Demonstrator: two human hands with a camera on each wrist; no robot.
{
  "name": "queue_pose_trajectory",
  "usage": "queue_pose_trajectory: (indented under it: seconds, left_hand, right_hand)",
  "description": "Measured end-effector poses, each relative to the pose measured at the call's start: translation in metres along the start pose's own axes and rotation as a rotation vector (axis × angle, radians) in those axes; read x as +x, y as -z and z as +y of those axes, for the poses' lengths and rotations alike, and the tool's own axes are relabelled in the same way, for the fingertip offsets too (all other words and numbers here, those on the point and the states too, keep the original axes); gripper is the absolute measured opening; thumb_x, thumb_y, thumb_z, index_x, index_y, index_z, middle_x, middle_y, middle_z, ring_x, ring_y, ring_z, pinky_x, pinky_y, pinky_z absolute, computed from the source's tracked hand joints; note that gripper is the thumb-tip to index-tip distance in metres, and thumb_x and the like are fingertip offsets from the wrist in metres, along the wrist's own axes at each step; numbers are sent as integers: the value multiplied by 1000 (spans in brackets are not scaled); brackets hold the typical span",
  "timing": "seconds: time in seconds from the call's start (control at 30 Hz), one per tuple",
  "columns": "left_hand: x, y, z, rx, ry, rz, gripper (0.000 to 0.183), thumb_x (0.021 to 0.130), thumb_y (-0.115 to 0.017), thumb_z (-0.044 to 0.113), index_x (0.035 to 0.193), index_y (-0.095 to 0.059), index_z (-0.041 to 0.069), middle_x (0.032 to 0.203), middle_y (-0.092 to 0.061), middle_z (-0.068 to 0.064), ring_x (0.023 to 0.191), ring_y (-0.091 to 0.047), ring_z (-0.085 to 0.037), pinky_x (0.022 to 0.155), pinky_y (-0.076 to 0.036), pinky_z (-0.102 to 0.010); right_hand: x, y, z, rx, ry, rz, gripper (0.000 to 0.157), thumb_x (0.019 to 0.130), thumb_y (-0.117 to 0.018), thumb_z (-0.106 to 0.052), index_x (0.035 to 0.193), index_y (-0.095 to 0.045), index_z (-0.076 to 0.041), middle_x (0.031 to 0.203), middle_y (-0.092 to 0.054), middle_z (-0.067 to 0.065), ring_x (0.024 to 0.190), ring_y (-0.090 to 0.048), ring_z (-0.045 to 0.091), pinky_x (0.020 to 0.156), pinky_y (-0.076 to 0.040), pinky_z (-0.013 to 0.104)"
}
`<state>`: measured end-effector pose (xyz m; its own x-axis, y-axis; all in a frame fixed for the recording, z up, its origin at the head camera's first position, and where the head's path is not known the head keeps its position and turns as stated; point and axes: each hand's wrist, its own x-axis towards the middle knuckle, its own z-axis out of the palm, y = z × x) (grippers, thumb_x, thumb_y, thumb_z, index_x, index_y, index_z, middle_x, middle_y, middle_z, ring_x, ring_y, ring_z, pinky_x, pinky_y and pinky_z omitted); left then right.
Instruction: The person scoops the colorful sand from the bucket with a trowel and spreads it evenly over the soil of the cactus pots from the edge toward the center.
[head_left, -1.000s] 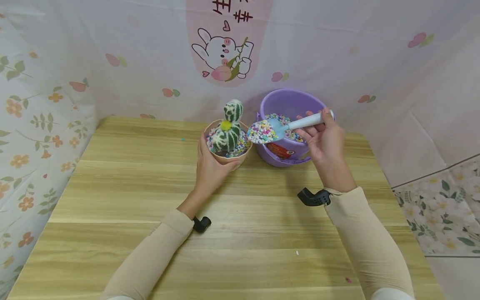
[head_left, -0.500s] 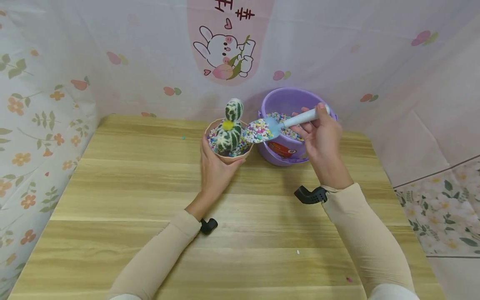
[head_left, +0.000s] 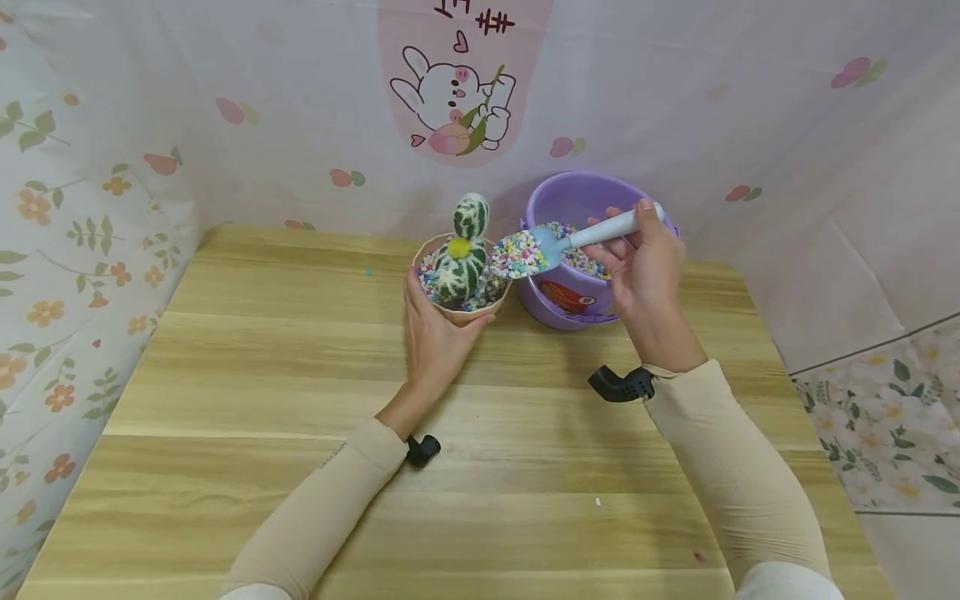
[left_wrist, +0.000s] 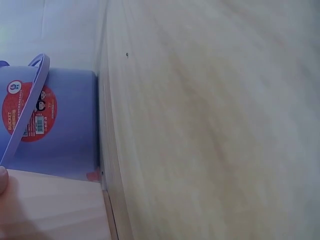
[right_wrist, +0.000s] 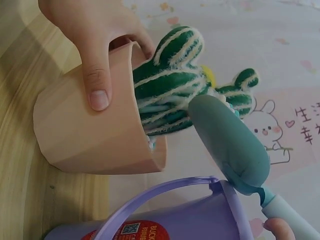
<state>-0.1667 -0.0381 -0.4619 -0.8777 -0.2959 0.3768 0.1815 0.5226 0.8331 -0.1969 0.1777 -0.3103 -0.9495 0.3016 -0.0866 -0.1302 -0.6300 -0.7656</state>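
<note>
My left hand (head_left: pixel 438 337) grips a peach faceted flowerpot (right_wrist: pixel 95 117) from its near side, thumb and fingers around the wall. A green artificial cactus (head_left: pixel 461 271) with white fuzzy ribs and a yellow flower stands in it, amid small multicoloured pebbles. In my right hand (head_left: pixel 647 267) is the pale handle of a light blue hand trowel (right_wrist: pixel 232 142). Its blade bears a heap of coloured pebbles (head_left: pixel 519 255), and the tip overlaps the pot's right rim in the head view. Close beside the pot, under the trowel, stands a purple bucket (head_left: pixel 558 310) holding more pebbles.
Everything stands on a wood-grain table (head_left: pixel 285 367) near its back edge, where a printed curtain (head_left: pixel 300 108) hangs. A few stray bits lie on the tabletop, including a white one (head_left: pixel 597 502) and a dark pink one (head_left: pixel 700 557).
My right hand has brought the loaded trowel slightly left, its tip now over the pot's rim. The left hand keeps its hold on the pot; the head view has shifted a little.
</note>
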Motion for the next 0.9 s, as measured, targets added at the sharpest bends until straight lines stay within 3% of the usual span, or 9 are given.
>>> queue_pose_trajectory:
  seconds: [0.53,0.73,0.9]
  left_hand:
    - [-2,-3,5,11,39,12,132,63,-86,57,155,-6,7,158,-21,-19,141,-30,-34,114,-30,-45]
    - [4,9,1,-8,32,-72,133,63,-88,52,156,-3,9,160,-12,-17,142,-26,-37,113,-29,-52]
    - [17,21,-3,-48,1,-211,136,64,-89,47,155,2,3,161,-5,-21,146,-16,-37,116,-23,-51]
  right_hand:
    - [0,-3,-3,6,5,-6,27,99,-55,-20,118,-49,-1,93,-62,17,85,-71,37,72,-54,50]
    - [0,-3,-3,-7,-1,-1,28,98,-56,-21,116,-51,-1,94,-63,17,87,-71,37,73,-54,50]
    - [0,-3,-4,-5,1,8,27,97,-59,-21,114,-54,-1,92,-65,17,87,-71,38,72,-54,51]
